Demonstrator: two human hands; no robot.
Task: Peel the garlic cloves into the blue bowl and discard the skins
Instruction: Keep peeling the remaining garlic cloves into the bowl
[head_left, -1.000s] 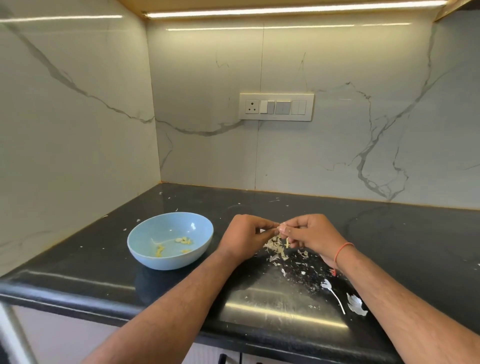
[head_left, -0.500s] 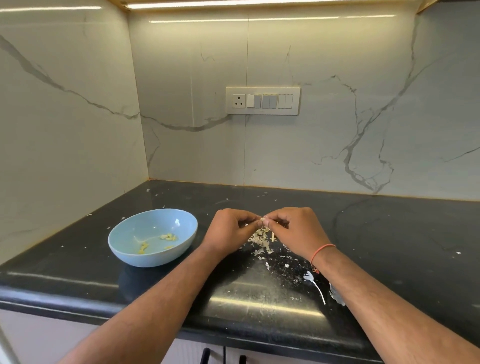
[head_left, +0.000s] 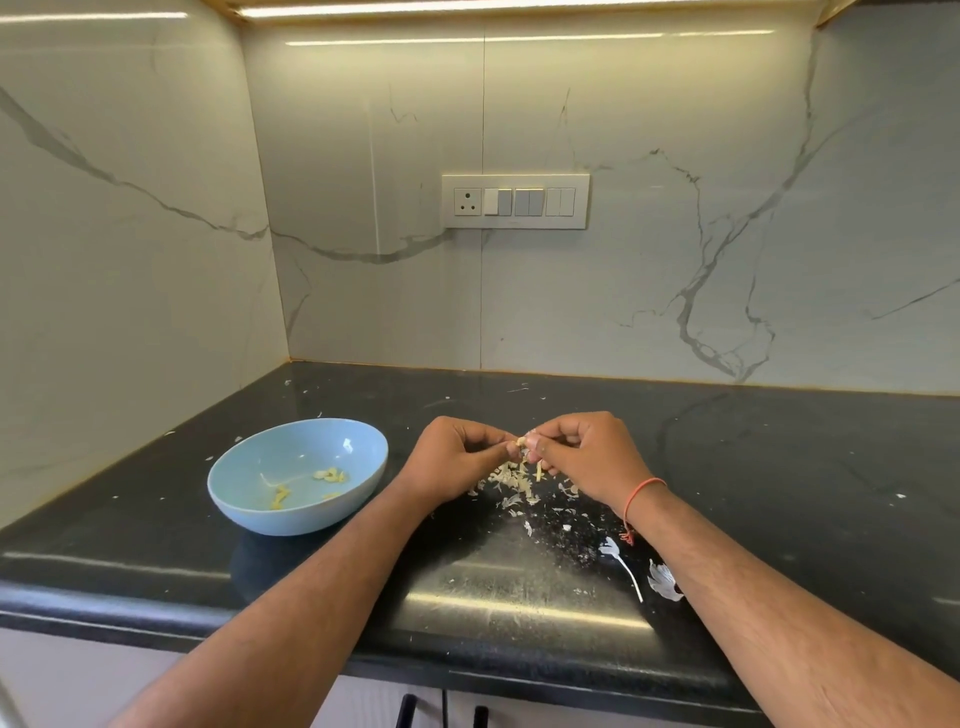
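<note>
A small garlic clove is pinched between the fingertips of my left hand and my right hand, a little above the black counter. Both hands have curled fingers that meet at the clove. Directly below them lies a heap of pale garlic skins. The blue bowl stands to the left of my left hand, with a few peeled yellowish garlic pieces inside.
The black counter runs into a corner of marble walls. Larger white skin pieces and a stalk lie near my right forearm. A switch panel is on the back wall. Cabinet handles show below the front edge.
Both hands stay together on the clove over the skin heap, with only small finger shifts. The view has shifted slightly.
</note>
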